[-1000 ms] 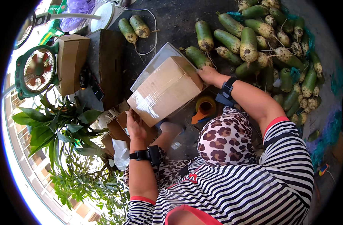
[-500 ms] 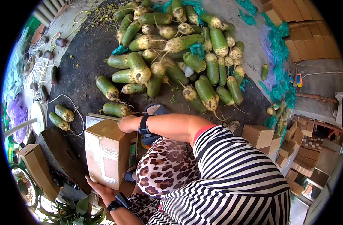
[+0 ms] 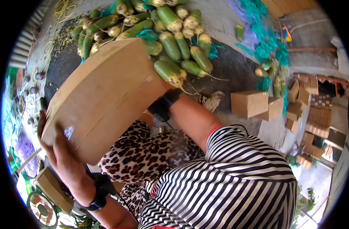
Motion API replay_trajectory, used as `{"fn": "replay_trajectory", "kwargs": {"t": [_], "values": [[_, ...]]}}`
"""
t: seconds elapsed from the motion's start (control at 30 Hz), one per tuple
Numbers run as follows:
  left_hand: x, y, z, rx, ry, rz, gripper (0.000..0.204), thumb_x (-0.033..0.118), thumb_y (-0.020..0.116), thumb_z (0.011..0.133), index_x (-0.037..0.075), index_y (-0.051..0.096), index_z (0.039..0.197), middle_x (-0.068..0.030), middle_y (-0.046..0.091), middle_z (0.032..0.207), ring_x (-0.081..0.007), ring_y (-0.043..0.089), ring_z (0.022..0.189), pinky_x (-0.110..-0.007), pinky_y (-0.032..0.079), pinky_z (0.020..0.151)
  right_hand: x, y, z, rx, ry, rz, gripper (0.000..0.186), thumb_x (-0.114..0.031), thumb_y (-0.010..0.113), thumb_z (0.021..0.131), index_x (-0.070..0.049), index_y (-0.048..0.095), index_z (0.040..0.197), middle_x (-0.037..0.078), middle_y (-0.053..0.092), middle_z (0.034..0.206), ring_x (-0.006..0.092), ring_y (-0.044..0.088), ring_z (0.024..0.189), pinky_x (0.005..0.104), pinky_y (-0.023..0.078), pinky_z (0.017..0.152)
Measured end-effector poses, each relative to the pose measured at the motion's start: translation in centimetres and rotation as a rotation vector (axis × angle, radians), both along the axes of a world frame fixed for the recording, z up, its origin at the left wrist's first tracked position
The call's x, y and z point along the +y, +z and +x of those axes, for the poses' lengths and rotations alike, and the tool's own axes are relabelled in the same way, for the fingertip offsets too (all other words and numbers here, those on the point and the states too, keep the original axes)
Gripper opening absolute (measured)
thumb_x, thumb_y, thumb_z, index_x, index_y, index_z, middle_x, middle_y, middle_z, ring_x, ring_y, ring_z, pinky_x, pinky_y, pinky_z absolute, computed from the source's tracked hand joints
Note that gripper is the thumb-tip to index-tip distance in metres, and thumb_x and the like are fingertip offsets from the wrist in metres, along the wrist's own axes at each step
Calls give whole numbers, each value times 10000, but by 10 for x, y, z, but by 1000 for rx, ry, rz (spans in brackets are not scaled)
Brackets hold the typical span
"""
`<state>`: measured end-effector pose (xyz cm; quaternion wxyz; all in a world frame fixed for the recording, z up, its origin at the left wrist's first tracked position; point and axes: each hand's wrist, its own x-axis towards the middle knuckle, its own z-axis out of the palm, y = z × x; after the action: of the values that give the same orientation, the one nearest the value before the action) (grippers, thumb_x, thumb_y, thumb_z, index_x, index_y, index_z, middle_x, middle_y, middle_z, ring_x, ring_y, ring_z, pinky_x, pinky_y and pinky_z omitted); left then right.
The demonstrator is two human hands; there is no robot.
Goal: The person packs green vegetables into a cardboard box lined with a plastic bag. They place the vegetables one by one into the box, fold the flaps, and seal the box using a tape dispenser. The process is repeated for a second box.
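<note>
A large brown cardboard box [image 3: 98, 95] is raised and tilted over my lap, filling the left middle of the view. My left hand [image 3: 62, 154] grips its lower left side, fingers pressed along the cardboard. My right forearm [image 3: 191, 118] reaches to the box's right end, where a black strap [image 3: 163, 105] circles the wrist; the fingers of my right hand are hidden. Just beyond the box lie green radishes with pale, dirty ends [image 3: 170, 72], one of them close to its right corner.
More radishes and teal netting [image 3: 258, 42] spread across the dark ground sheet [image 3: 231, 65]. Cardboard boxes [image 3: 249, 105] stand on the right, with further stacks [image 3: 317, 118] behind. A green fan [image 3: 43, 208] and a narrow carton [image 3: 50, 187] are at the lower left; purple plastic [image 3: 25, 152] lies above them.
The box has been lifted and tipped, now covering part of the radish pile. My left hand has risen with it. My head's view has swung round toward the radishes and stacked boxes.
</note>
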<state>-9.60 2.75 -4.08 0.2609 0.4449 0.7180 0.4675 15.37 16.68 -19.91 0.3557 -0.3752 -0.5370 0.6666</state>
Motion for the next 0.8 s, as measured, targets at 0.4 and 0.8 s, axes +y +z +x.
{"fn": "replay_trajectory", "kwargs": {"t": [0.4,0.8], "values": [[37,-48,301,-895,-612,-247,782,238,614,944,-58,112,1467,-273,376,1413,-316,409,1317,-401,351,1115,-56,-6,398,-62,-1279,-414,514,-427,576,906,13,636,1164,200,675,1151,318,641,1054,400,491,905],[25,-49,262,-807,-505,-180,319,102,550,986,-18,556,1281,-128,614,1287,-225,584,1186,-354,435,1041,-66,-82,501,-1420,-895,-294,496,-373,568,863,-60,642,1241,247,632,1240,361,607,1157,409,448,994]]}}
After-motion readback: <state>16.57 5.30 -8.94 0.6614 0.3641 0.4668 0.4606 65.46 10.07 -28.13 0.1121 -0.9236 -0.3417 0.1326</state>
